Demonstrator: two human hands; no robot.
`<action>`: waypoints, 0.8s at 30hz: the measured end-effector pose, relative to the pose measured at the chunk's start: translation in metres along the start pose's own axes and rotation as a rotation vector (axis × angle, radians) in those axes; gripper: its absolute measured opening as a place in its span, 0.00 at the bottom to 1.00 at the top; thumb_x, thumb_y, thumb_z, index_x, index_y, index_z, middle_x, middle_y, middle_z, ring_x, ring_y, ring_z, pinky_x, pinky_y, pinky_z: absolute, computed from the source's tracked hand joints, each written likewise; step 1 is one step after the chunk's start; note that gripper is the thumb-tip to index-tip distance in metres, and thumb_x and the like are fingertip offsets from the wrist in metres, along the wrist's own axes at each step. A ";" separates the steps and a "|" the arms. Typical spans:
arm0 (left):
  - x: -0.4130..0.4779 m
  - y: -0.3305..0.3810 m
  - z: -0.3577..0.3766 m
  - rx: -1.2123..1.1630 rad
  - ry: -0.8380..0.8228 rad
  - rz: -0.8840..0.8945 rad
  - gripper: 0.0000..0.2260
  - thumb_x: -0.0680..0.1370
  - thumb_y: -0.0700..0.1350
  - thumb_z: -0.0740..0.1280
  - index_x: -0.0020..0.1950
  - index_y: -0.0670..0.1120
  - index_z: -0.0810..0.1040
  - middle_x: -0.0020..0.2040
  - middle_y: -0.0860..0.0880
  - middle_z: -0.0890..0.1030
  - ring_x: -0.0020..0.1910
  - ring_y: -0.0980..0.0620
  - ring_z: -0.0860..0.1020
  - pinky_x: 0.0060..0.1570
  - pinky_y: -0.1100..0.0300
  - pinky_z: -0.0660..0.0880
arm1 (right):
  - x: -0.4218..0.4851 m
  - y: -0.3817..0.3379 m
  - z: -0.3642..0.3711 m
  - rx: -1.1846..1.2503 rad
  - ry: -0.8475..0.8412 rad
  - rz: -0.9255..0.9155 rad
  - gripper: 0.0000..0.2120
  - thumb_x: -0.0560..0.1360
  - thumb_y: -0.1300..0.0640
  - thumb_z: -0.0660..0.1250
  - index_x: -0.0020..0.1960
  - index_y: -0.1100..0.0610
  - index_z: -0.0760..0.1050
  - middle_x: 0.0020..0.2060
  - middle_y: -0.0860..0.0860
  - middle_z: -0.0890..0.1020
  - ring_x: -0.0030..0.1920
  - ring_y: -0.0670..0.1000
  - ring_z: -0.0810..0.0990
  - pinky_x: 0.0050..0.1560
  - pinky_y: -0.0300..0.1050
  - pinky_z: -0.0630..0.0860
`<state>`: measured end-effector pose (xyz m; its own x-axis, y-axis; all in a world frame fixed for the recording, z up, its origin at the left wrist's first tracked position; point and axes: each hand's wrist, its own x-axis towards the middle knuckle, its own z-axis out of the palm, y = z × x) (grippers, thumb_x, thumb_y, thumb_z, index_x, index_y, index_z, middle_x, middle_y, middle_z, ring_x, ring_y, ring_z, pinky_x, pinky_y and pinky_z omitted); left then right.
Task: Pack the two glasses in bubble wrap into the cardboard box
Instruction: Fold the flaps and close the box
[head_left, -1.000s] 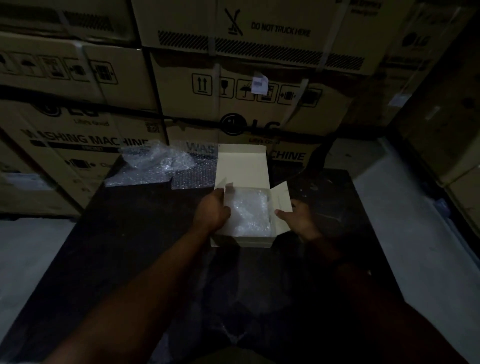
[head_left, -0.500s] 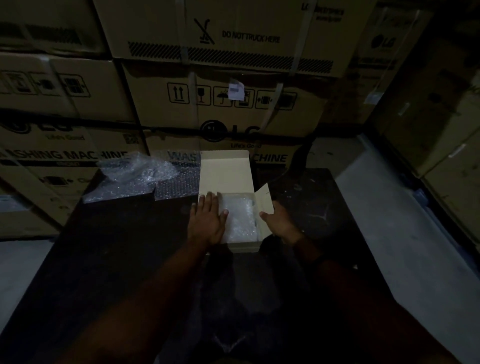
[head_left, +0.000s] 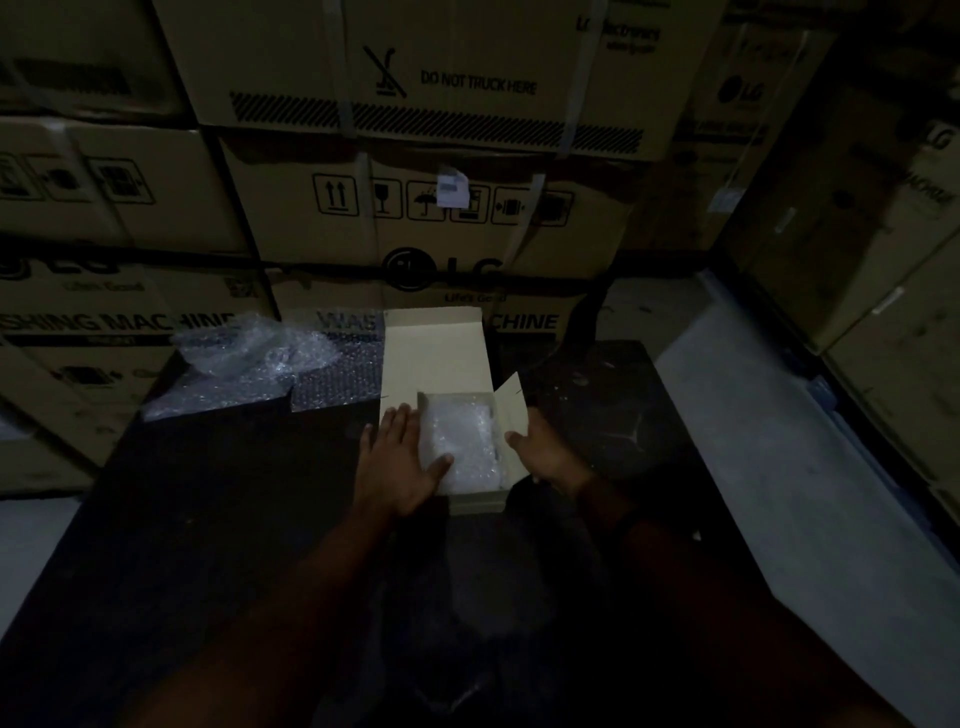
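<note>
A small pale cardboard box sits on the dark table, its lid standing open at the back. Inside lies a bubble-wrapped bundle; the glasses themselves are hidden by the wrap. My left hand lies flat, palm down, over the folded-in left flap, thumb touching the wrap. My right hand holds the right side flap, which stands tilted up.
Loose bubble wrap and a flat bubble sheet lie at the table's back left. Large stacked cartons wall off the back and right. A grey floor strip runs along the table's right side.
My left hand has pressed the left flap down flat over the box. My right hand stays at the right flap. The camera has shifted a little.
</note>
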<state>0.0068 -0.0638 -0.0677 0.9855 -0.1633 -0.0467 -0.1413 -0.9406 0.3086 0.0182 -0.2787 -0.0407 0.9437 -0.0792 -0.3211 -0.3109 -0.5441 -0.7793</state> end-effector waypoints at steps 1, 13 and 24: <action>-0.003 -0.003 0.003 0.015 -0.025 0.005 0.44 0.71 0.72 0.44 0.79 0.44 0.48 0.79 0.46 0.48 0.78 0.49 0.46 0.74 0.47 0.41 | 0.001 0.000 0.000 -0.019 -0.007 -0.003 0.24 0.80 0.57 0.59 0.74 0.56 0.56 0.66 0.56 0.71 0.54 0.50 0.72 0.32 0.35 0.67; -0.002 -0.014 -0.003 -0.118 -0.048 0.053 0.36 0.78 0.65 0.49 0.78 0.43 0.52 0.79 0.46 0.50 0.78 0.49 0.48 0.74 0.50 0.44 | -0.013 -0.016 0.007 0.012 -0.113 -0.222 0.23 0.76 0.69 0.58 0.67 0.51 0.64 0.57 0.46 0.75 0.56 0.42 0.74 0.60 0.33 0.71; -0.005 -0.027 0.000 0.068 -0.140 0.139 0.31 0.80 0.60 0.47 0.77 0.43 0.56 0.79 0.44 0.52 0.77 0.45 0.50 0.73 0.47 0.52 | -0.020 -0.006 0.065 -0.709 -0.111 -0.281 0.29 0.83 0.48 0.47 0.78 0.60 0.43 0.78 0.55 0.45 0.77 0.51 0.43 0.75 0.48 0.40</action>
<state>0.0058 -0.0375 -0.0761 0.9340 -0.3279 -0.1415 -0.2854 -0.9235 0.2563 -0.0065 -0.2200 -0.0643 0.9479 0.2053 -0.2437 0.1212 -0.9395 -0.3204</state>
